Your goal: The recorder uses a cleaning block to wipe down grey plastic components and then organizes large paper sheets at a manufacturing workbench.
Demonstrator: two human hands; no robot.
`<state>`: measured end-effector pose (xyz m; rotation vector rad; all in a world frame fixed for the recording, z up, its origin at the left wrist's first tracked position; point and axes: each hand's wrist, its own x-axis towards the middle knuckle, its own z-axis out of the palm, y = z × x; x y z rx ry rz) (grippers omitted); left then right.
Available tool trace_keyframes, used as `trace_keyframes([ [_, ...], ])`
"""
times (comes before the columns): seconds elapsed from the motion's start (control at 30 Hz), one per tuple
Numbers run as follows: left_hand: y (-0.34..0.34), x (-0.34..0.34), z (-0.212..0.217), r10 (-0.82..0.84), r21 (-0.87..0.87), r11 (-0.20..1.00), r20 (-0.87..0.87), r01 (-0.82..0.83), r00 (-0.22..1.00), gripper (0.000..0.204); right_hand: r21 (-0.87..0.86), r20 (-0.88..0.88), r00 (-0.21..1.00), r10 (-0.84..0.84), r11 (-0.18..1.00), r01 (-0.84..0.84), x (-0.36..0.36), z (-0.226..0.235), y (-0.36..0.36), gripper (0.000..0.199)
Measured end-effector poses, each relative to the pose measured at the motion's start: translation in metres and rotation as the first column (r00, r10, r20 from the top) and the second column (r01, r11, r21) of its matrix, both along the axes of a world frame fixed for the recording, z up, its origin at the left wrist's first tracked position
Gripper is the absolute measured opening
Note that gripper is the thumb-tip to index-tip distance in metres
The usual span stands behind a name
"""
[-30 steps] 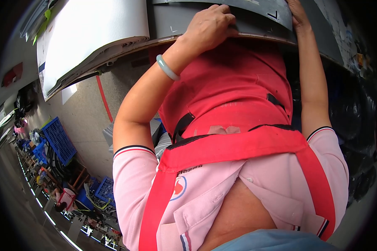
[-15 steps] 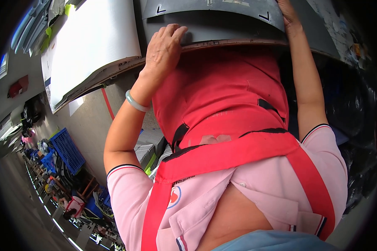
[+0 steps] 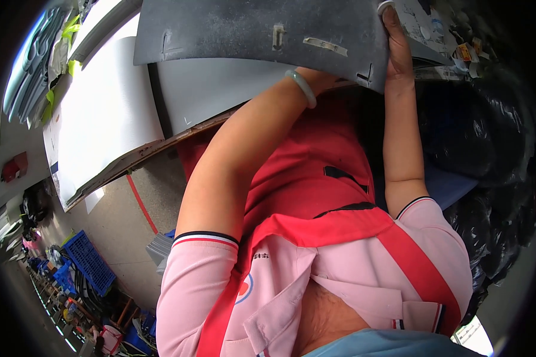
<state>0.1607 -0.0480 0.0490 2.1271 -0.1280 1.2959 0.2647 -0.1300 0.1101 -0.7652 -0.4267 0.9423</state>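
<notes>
A worker in a pink polo shirt and red apron (image 3: 315,178) handles a dark grey moulded panel (image 3: 262,35) at a workbench, seen from above. The panel lies raised over a white sheet (image 3: 101,119) on the bench (image 3: 149,156), its near edge toward the body. The right hand (image 3: 396,41) is closed on the panel's right edge, fingers wrapped over the rim. The left hand (image 3: 321,77), a pale green bangle (image 3: 302,88) at the wrist, reaches beneath the panel and is mostly hidden; whether it grips or merely props cannot be told. Handling this well likely means keeping both supports spread wide so the thin panel does not flex or slip, and keeping its dusty underside off the clean white sheet. Blue crates (image 3: 89,262) stand on the floor behind.
</notes>
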Motion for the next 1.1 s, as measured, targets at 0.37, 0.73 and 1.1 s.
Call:
trace_keyframes([
  [0.37,0.072,-0.100,0.072,0.135,-0.346,0.918,-0.183,-0.193,0.974,0.021,-0.187,0.019,1.000,-0.001,0.982,0.005,0.026,-0.105,-0.027,0.049],
  [0.73,0.318,-0.413,0.128,0.812,-0.380,0.423,-0.245,-0.823,0.530,0.014,-0.235,-0.113,0.992,-0.051,0.972,0.023,0.072,-0.123,-0.047,0.063],
  [1.1,0.219,-0.601,0.014,0.751,-0.553,-0.336,-0.646,-0.763,0.138,0.022,-0.356,-0.104,0.994,0.017,0.933,-0.053,0.065,-0.081,-0.030,0.061],
])
